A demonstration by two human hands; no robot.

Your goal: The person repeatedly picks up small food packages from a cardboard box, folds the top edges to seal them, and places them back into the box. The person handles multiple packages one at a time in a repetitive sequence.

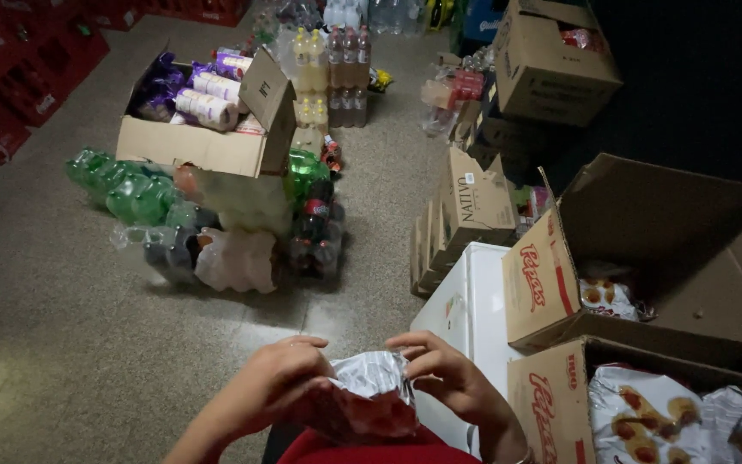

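Head view looks down at both hands, low in the frame at about 6 o'clock. Left hand [272, 387] and right hand [453, 378] each pinch the crumpled top edge of a silver-and-red snack bag [369, 397], fingers curled and clamped on the foil, thumbs tucked toward each other; the bag sits between the two hands, just above something red at the bottom edge.

At 3 to 5 o'clock from the hands, two open cardboard cartons stand close together. The nearer carton [551, 404] holds more snack bags [646, 412] of the same silver kind and almost touches the right wrist. The farther carton [551, 288] has its flaps raised, with one bag visible inside. A white chest-like surface [472, 296] lies under and beside them, its edge running toward 12 o'clock.

At 11 o'clock, well apart from the hands, a cardboard box of wrapped packets [208, 120] rests on shrink-wrapped packs of green and dark bottles [143, 193]. More bottle packs [332, 69] stand at 12 o'clock, red crates [19, 69] at 10 o'clock, and stacked boxes [551, 60] at 1 o'clock.

Open speckled floor [70, 344] stretches from 7 to 10 o'clock, and a free lane runs from the hands toward 12 o'clock between the bottle packs and the flattened cardboard [465, 215].
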